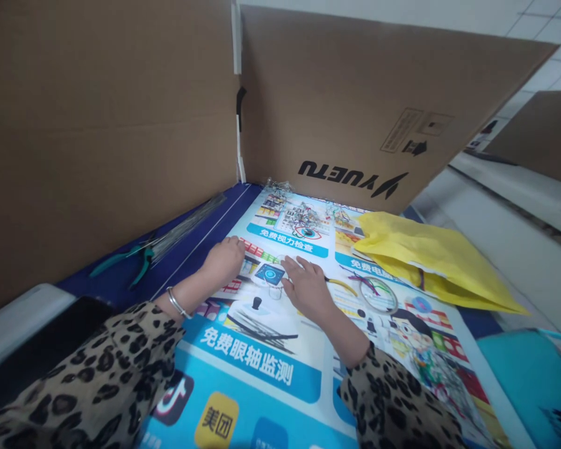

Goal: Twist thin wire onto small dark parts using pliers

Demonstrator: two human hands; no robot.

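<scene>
My left hand [224, 260] is closed, fingers curled together above the printed poster sheet [303, 362]; whatever it pinches is too small to make out. A silver bangle [177, 304] circles that wrist. To its right, my right hand [307, 290] rests low over the sheet with its fingers apart, and nothing plain shows in it. Beside its fingers, a curved yellow handle [342, 285] sticks out, the rest hidden. Farther right lie a coil of pale wire [378, 294] and purple strands [362, 279]. Black thin strips [264, 333] lie scattered below my hands.
Cardboard panels [107, 125] wall the left and back. Teal-handled pliers [143, 265] and straight thin wires [191, 226] lie left. Tangled wire pieces [303, 217] sit at the back. At right are a yellow bag [430, 259], a mixed wire heap [444, 377] and a teal pouch [523, 374].
</scene>
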